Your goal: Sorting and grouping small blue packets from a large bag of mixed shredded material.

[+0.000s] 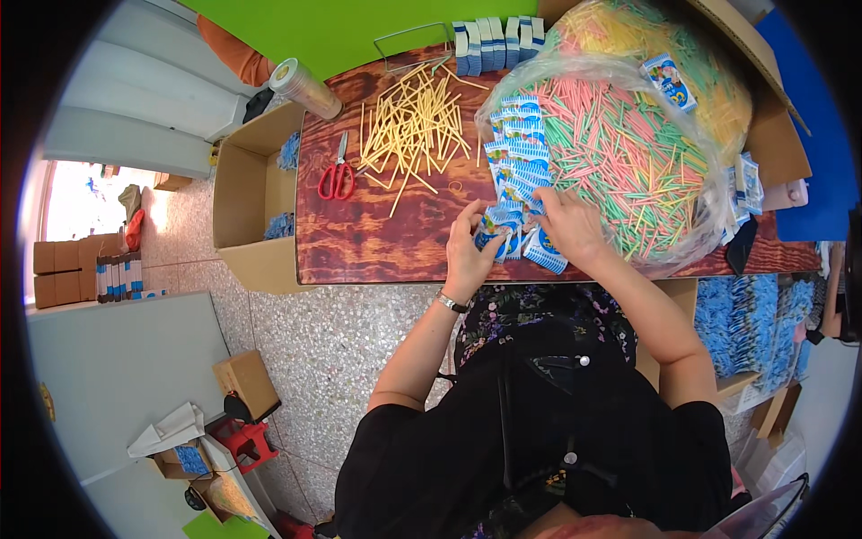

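Blue and white printed packets lie overlapping in a long strip down the tabletop, against a clear plastic bag. My left hand is at the strip's near end, thumb and fingers closed on a packet. Curled over the right side of the same end is my right hand, its fingertips on the packets; how firmly they grip is partly hidden. Loose packets lie below it by the table edge. The open bag beside my right hand is full of thin pink, green and yellow sticks.
Pale yellow sticks are heaped left of the strip, near red-handled scissors. Stacked blue and white packets and a wire stand are at the back. An open cardboard box adjoins the table's left edge. A lidded plastic cup stands nearby.
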A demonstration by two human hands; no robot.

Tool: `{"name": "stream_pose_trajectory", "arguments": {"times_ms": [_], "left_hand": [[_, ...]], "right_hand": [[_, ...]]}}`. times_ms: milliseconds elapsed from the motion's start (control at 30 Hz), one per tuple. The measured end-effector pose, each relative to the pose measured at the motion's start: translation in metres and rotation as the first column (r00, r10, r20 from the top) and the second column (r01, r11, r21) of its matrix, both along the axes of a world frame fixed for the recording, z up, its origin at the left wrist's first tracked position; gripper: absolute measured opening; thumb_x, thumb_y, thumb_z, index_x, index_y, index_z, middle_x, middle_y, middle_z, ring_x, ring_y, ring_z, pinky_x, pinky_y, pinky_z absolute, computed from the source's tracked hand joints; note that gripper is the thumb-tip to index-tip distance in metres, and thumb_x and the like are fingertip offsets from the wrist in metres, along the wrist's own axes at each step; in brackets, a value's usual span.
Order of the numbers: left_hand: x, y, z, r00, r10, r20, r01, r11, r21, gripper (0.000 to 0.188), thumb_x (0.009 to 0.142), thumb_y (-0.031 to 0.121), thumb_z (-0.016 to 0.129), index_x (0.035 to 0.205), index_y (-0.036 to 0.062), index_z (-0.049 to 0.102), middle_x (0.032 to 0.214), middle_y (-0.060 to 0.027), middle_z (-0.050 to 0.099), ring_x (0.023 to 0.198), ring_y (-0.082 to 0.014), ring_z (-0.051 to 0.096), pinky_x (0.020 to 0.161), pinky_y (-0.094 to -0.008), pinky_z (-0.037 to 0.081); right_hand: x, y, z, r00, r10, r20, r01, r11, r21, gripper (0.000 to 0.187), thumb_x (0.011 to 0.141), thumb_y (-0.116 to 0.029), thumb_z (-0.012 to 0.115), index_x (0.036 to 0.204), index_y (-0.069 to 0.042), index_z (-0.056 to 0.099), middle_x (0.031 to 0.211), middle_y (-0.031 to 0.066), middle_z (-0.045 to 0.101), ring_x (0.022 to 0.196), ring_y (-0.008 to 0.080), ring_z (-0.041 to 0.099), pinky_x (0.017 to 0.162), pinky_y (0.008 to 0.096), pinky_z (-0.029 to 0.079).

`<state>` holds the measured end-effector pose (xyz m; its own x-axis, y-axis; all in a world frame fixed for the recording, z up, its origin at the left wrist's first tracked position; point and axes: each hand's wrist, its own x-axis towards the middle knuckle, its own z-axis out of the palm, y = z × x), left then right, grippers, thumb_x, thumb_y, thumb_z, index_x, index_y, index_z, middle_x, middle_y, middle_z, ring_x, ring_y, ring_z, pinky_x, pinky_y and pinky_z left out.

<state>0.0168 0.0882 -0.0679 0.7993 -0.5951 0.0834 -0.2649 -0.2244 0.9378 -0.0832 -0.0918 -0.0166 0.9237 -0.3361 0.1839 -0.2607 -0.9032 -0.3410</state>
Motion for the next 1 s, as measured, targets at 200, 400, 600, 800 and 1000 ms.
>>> {"name": "stream_pose_trajectory", "arguments": {"times_ms": [200,400,600,800,1000], "left_hand": [[0.008,-0.021,0.015,0.973,-0.089,0.214,0.093,0.996,-0.012,0.044,0.071,0.005,0.080,0.110,0.0035,0.060,0.098,-0.0119,0.060,0.089,-0.0254,0.059,0.077,-0.0350,0.049],[0.017,-0.032,0.005,0.894,-0.068,0.442,0.069,0.998,0.015,0.045,0.069,0.012,0.084,0.101,0.0026,0.054,0.100,-0.0130,0.056,0.095,-0.0295,0.052,0.079,-0.0378,0.045],[0.018,-0.032,0.003,0.940,-0.149,0.307,0.153,0.988,0.009,0.060,0.067,0.010,0.084,0.115,0.0017,0.049,0.118,-0.0157,0.053,0.109,-0.0328,0.051,0.091,-0.0391,0.045],[0.016,-0.031,0.007,0.985,-0.097,0.146,0.097,0.995,0.008,0.078,0.068,0.011,0.084,0.133,-0.0012,0.043,0.106,-0.0141,0.053,0.099,-0.0300,0.052,0.086,-0.0381,0.045],[0.022,-0.031,0.006,0.928,-0.195,0.319,0.181,0.981,0.072,0.065,0.071,0.012,0.081,0.127,-0.0027,0.050,0.098,-0.0142,0.053,0.093,-0.0301,0.051,0.083,-0.0388,0.044]], "right_hand": [[0.018,-0.015,0.016,0.990,0.072,0.119,-0.087,0.988,0.124,0.030,0.082,-0.014,0.070,0.109,-0.012,0.058,0.088,0.0086,0.066,0.084,0.0290,0.064,0.068,0.0418,0.051],[0.065,-0.069,0.013,0.975,0.165,0.147,-0.186,0.972,0.144,0.020,0.088,-0.018,0.063,0.105,-0.008,0.061,0.098,0.0125,0.066,0.093,0.0340,0.063,0.078,0.0442,0.051],[0.133,-0.128,-0.007,0.994,-0.002,0.113,0.000,1.000,0.018,0.035,0.087,-0.019,0.062,0.120,-0.009,0.058,0.115,0.0154,0.062,0.106,0.0352,0.060,0.089,0.0461,0.049],[0.144,-0.125,0.010,0.990,0.047,-0.130,-0.023,0.984,0.178,0.037,0.086,-0.022,0.063,0.121,-0.010,0.061,0.107,0.0154,0.065,0.103,0.0338,0.061,0.089,0.0449,0.048],[0.143,-0.114,0.014,0.987,-0.076,-0.140,0.082,0.996,0.040,0.028,0.086,-0.024,0.063,0.113,-0.016,0.068,0.110,0.0175,0.062,0.106,0.0346,0.058,0.088,0.0449,0.048]]}}
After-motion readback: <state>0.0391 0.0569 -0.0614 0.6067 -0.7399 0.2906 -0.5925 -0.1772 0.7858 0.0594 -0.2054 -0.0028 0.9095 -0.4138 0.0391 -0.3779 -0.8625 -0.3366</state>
